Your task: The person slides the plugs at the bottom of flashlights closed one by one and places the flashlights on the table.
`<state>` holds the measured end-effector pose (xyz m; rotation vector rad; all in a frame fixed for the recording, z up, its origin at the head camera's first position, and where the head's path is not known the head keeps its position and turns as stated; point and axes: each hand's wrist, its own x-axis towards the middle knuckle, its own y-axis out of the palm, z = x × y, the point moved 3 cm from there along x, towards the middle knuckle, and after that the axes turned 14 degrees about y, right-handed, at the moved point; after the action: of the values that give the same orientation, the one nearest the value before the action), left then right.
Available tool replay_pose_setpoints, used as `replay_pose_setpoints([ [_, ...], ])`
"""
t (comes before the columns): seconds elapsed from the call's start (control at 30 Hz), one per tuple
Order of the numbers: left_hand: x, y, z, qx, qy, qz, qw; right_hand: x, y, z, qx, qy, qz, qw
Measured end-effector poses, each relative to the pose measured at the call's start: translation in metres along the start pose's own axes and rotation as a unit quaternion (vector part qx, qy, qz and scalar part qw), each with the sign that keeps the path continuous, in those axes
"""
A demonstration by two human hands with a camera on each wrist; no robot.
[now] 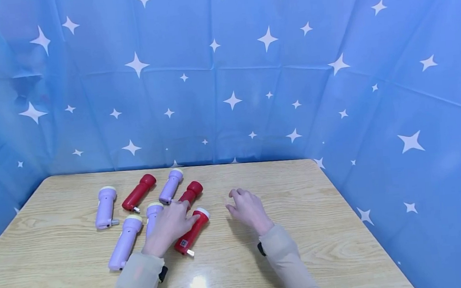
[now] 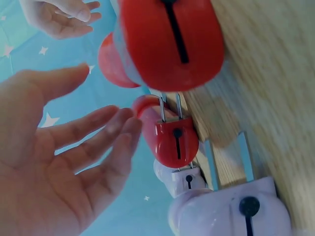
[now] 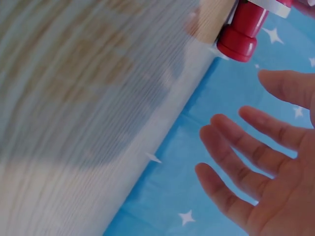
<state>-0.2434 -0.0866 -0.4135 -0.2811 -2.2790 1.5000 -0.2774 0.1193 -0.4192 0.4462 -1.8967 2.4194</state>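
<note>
My left hand hovers among the flashlights with its fingers apart and relaxed. By its thumb lies a red flashlight with a white rim and metal prongs sticking out. Under the fingertips is another red flashlight, and the hand partly hides a lilac flashlight. In the left wrist view the palm is bare, facing the ends of a red flashlight and a lilac one. My right hand is held over the table to the right, fingers loosely bent around nothing.
At the left lie more lilac flashlights and a third red one. One lilac flashlight lies beside the left forearm. The wooden table ends at a blue star-patterned curtain behind and at the right.
</note>
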Motion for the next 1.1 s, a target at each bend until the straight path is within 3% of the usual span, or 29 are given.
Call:
replay_pose_setpoints([
  [0.17, -0.004, 0.006, -0.004, -0.006, 0.01, 0.05, 0.9987, -0.004, -0.002, 0.0, -0.01, -0.017, -0.011, 0.9997],
  [0.4, -0.01, 0.014, -0.004, -0.033, -0.015, 0.099, 0.9945, -0.01, -0.002, -0.001, -0.02, -0.025, -0.019, 0.9993],
  [0.67, -0.012, 0.015, -0.006, -0.035, -0.018, 0.091, 0.995, -0.015, -0.001, -0.006, -0.019, -0.045, -0.034, 0.9982],
  [1.1, -0.005, 0.019, 0.0, -0.074, -0.043, 0.082, 0.9929, -0.021, -0.007, -0.005, -0.005, -0.045, -0.016, 0.9988],
])
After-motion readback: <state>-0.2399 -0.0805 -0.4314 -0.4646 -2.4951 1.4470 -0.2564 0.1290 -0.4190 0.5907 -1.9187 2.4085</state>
